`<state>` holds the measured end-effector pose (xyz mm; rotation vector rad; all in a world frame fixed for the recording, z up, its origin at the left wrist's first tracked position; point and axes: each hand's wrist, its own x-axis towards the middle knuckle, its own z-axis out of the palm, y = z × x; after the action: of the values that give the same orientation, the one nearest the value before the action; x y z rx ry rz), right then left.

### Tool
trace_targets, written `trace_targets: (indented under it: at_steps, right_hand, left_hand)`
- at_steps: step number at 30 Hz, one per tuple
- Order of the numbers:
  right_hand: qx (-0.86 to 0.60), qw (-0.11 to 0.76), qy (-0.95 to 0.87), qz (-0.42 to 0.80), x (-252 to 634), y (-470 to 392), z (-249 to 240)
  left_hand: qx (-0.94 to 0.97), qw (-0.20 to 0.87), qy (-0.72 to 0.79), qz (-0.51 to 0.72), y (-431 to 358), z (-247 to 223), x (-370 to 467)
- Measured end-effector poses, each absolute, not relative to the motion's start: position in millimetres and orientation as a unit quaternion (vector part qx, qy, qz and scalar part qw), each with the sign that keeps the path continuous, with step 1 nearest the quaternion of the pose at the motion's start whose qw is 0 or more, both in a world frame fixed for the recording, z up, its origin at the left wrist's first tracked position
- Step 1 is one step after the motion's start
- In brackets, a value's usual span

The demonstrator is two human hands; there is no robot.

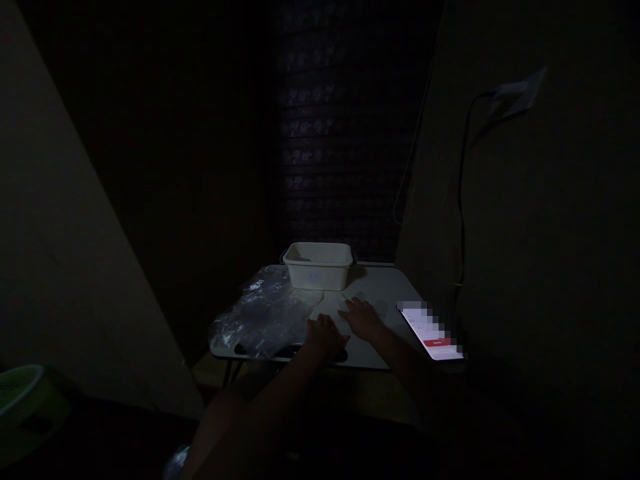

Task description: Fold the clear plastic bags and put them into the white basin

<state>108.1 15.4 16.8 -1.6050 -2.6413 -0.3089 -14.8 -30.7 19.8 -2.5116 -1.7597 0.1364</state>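
Note:
My left hand (324,335) is low over the near part of a small white table (363,350), beside the right edge of a crumpled clear plastic sheet or bag (270,310). Its fingers are curled in, and the dim light hides what they may hold. My right hand (361,319) lies on the tabletop with its fingers stretched and apart. Close to those fingertips is a small, thin, clear piece (381,307), too dark to name. Beyond both hands stands a white plastic tub (320,273), with something barely visible inside.
A lit phone (433,337) rests at the table's right edge. A black cable (461,200) hangs from a wall outlet (520,93) on the right. Slatted blinds (320,133) are behind the table. A green basket (30,407) is at lower left, near a pale wall (65,233).

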Motion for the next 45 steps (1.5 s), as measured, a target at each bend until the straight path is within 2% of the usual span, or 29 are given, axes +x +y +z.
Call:
trace_targets:
  at_steps: [13, 29, 45]
  right_hand:
    - [-0.436, 0.008, -0.896, -0.086, 106, 4, 29]
    - [-0.490, 0.006, -0.868, -0.083, 108, 7, 27]
    - [-0.459, 0.014, -0.884, -0.085, 112, 5, 26]
  left_hand:
    - [-0.818, 0.038, -0.572, 0.045, -34, 27, -16]
    - [-0.821, 0.025, -0.569, 0.049, -34, 30, -17]
    - [-0.824, 0.054, -0.563, 0.031, -29, 22, -20]
